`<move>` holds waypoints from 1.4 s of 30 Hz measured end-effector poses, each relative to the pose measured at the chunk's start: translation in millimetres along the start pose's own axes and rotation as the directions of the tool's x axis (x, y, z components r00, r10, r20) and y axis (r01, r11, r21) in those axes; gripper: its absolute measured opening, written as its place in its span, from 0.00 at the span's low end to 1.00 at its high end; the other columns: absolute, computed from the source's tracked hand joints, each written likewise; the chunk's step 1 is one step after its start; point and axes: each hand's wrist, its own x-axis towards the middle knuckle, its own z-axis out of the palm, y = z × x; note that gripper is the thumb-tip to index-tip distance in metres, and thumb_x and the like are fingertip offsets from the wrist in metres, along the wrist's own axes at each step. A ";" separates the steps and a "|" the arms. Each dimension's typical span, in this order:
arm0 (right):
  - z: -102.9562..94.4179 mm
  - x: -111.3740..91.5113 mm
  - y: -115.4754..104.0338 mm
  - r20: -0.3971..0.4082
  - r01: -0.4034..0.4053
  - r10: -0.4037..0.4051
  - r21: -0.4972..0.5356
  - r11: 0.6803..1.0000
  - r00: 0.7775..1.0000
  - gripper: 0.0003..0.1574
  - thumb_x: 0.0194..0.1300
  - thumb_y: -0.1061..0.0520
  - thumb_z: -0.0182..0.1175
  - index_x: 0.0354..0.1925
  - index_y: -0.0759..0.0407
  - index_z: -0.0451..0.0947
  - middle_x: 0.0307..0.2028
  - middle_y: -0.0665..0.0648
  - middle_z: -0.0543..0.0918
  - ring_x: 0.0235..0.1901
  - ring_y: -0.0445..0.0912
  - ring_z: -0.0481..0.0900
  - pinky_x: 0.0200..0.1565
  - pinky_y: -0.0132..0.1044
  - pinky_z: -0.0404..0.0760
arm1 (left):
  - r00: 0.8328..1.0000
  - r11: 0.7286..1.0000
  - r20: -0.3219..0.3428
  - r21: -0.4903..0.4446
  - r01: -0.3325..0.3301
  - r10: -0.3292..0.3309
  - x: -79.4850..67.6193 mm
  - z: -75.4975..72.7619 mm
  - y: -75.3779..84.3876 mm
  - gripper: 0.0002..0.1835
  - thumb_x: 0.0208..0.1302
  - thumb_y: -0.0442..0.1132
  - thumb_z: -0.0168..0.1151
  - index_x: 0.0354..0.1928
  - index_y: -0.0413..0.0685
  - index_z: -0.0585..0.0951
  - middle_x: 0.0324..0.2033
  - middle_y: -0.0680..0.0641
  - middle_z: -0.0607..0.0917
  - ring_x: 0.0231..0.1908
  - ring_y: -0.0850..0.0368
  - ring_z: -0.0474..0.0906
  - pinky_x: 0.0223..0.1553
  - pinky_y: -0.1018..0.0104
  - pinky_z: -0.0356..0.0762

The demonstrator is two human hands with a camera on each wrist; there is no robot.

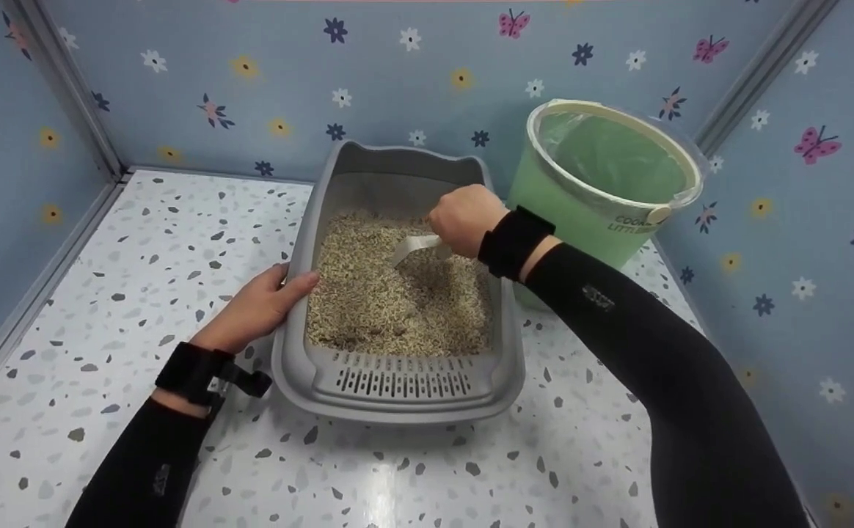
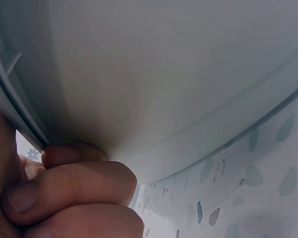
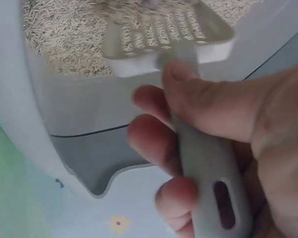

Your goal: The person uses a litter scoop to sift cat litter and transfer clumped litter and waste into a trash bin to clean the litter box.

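Resting on a speckled surface [image 1: 141, 279], a grey litter box [image 1: 398, 408] is flanked on the right by a green bin [image 1: 570, 209]. Inside the box, at the pale litter [image 1: 361, 286], a slotted scoop [image 3: 208, 153] is held in the right hand [image 1: 469, 218] — fingers curled round its handle — while the left rim is gripped by the left hand [image 1: 254, 308], thumb above, fingers folded beneath.

the head view looks forward and down from six o'clock over the whole grey tray [image 1: 398, 405]. the left wrist view closely faces its outer nine o'clock side. the right wrist view, close over the scoop [image 3: 208, 161], shares the litter [image 3: 72, 47] with the head's.
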 end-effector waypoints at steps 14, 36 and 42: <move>-24.1 21.8 32.6 0.445 -0.186 0.014 0.347 0.919 0.896 0.22 0.58 0.68 0.65 0.18 0.49 0.67 0.18 0.48 0.63 0.20 0.45 0.56 0.27 0.41 0.61 | 1.000 1.000 -0.018 0.016 -0.012 0.012 -1.9 2.5 1.6 0.59 0.81 0.73 0.55 0.89 0.33 0.48 0.80 0.25 0.65 0.75 0.29 0.71 0.76 0.37 0.71; 11.4 20.3 12.4 0.105 0.055 -0.024 -0.307 0.950 0.994 0.32 0.84 0.62 0.55 0.17 0.53 0.69 0.19 0.54 0.73 0.32 0.54 0.77 0.73 0.57 0.63 | 1.000 1.000 -0.024 0.021 -0.003 0.004 -0.6 1.3 1.8 0.60 0.79 0.76 0.56 0.88 0.34 0.51 0.72 0.27 0.75 0.62 0.34 0.83 0.63 0.44 0.86; 11.3 8.7 18.8 0.077 0.065 -0.054 -0.157 0.986 0.996 0.30 0.75 0.64 0.59 0.17 0.52 0.60 0.15 0.51 0.60 0.23 0.50 0.58 0.55 0.55 0.63 | 1.000 1.000 -0.023 0.010 0.006 -0.006 -2.4 -0.7 1.2 0.59 0.78 0.76 0.57 0.88 0.36 0.53 0.72 0.29 0.76 0.63 0.36 0.82 0.65 0.45 0.84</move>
